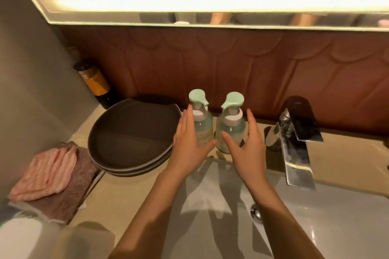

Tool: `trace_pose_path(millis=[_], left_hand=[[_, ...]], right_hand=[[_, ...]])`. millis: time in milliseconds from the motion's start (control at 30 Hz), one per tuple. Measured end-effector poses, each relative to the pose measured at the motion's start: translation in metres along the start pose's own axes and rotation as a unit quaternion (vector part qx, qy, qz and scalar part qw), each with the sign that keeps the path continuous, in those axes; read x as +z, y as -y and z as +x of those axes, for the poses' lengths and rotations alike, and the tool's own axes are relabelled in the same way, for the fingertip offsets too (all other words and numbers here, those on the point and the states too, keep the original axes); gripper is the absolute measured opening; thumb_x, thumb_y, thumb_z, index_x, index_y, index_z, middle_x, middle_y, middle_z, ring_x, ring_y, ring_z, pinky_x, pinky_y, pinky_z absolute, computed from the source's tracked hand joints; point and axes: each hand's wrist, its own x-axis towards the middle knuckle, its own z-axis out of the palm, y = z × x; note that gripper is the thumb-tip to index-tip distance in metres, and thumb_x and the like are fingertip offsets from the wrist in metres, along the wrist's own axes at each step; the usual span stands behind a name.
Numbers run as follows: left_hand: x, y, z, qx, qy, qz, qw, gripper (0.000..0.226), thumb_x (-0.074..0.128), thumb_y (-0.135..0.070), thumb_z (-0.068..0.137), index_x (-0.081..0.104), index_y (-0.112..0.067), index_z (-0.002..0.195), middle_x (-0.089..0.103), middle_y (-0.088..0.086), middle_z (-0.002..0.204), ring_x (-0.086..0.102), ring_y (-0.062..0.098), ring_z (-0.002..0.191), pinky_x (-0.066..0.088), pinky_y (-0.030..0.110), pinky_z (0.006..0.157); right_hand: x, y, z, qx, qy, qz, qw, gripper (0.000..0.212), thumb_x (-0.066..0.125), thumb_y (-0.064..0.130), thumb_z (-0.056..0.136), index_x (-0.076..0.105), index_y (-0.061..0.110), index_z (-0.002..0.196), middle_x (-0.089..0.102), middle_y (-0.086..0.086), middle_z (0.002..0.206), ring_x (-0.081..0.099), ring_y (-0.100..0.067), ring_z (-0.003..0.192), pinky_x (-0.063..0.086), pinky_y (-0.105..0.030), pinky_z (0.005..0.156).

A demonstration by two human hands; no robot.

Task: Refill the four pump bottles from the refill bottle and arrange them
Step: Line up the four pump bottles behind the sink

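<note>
At the surface's (117,191) back edge, between plates (130,136) and tap (294,143), the left bottle (202,127) and right bottle (231,129) stand upright side by side, the left grip (189,143) and right grip (246,145) each spread against its bottle's outer side, fingers straight, clamping nothing.

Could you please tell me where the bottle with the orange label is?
In the head view the bottle stands at the far left of the counter, in the corner just behind the stack of dark plates.
</note>
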Motion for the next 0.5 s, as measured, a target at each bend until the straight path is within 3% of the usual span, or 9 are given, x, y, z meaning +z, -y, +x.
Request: trace_pose_path(millis=[133,200,267,367,433,500], left_hand=[[0.007,-0.005,-0.053,-0.016,0.072,-0.023,0.997,0.102,0.066,-0.055,0.071,0.000,-0.041,0.146,0.015,-0.012,0.155,0.015,0.009,0.142,0.024,0.045,0.114],[0.009,-0.012,-0.083,-0.027,0.112,-0.016,0.993,0.096,0.066,-0.047,0.079,0.001,-0.034,0.148,0.011,-0.012,0.156,0.013,0.007,0.142,0.016,0.032,0.115],[0.012,-0.019,-0.111,-0.025,0.141,-0.009,0.990,0.089,0.064,-0.040,0.084,0.005,-0.028,0.149,0.014,-0.011,0.155,0.015,0.007,0.141,0.016,0.020,0.107],[0.021,-0.026,-0.139,-0.009,0.163,-0.022,0.986,0.081,0.063,-0.040,0.085,0.011,-0.030,0.147,0.022,-0.009,0.153,0.022,0.007,0.138,0.021,0.017,0.103],[0.029,-0.035,-0.160,0.025,0.207,-0.017,0.978,0.075,0.062,-0.039,0.086,0.017,-0.033,0.145,0.031,-0.010,0.148,0.029,0.006,0.133,0.025,0.013,0.098],[0.044,-0.050,-0.183,0.072,0.268,-0.023,0.961,0.064,0.062,-0.036,0.086,0.024,-0.042,0.137,0.040,-0.015,0.137,0.036,0.002,0.126,0.027,0.002,0.086]], right_hand=[[-0.023,0.006,-0.035,0.002,0.019,0.038,0.999,0.066,0.067,0.022,0.085,0.028,0.035,0.136,0.033,0.036,0.119,0.037,0.012,0.110,0.029,0.000,0.087],[-0.037,0.006,-0.057,0.023,0.049,0.043,0.998,0.061,0.064,0.026,0.086,0.029,0.037,0.135,0.037,0.031,0.126,0.041,0.003,0.116,0.035,-0.012,0.093],[-0.057,0.003,-0.083,0.055,0.048,0.042,0.996,0.062,0.062,0.028,0.088,0.031,0.030,0.142,0.039,0.016,0.138,0.040,-0.007,0.127,0.034,-0.022,0.100],[-0.083,0.000,-0.120,0.082,0.043,0.028,0.995,0.059,0.059,0.028,0.089,0.033,0.026,0.143,0.043,0.007,0.140,0.042,-0.011,0.127,0.035,-0.021,0.098],[-0.103,-0.003,-0.151,0.107,0.018,0.021,0.994,0.055,0.059,0.028,0.090,0.037,0.026,0.140,0.046,0.007,0.137,0.045,-0.008,0.122,0.037,-0.013,0.092],[-0.128,-0.007,-0.189,0.142,-0.029,0.015,0.989,0.049,0.058,0.028,0.090,0.042,0.027,0.136,0.048,0.010,0.132,0.047,-0.005,0.116,0.038,-0.008,0.086]])
